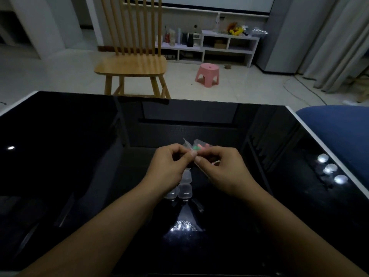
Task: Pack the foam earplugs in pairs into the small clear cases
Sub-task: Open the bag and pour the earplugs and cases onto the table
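One head camera looks forward and down, close above the black glossy surface (79, 156), toward a wooden chair (131, 64) behind.

The glossy black glass tabletop (79, 156) has a thin white edge and carries pale glints of reflected light. The small clear plastic bag (196, 146) shows foam earplugs in green and pink through its film. The small clear cases (184, 188) look frosted white. Beyond stand a light tan slatted wooden chair (131, 64), a pink plastic stool (208, 73), a white low shelf unit (227, 47) and a blue cushion (339, 132).
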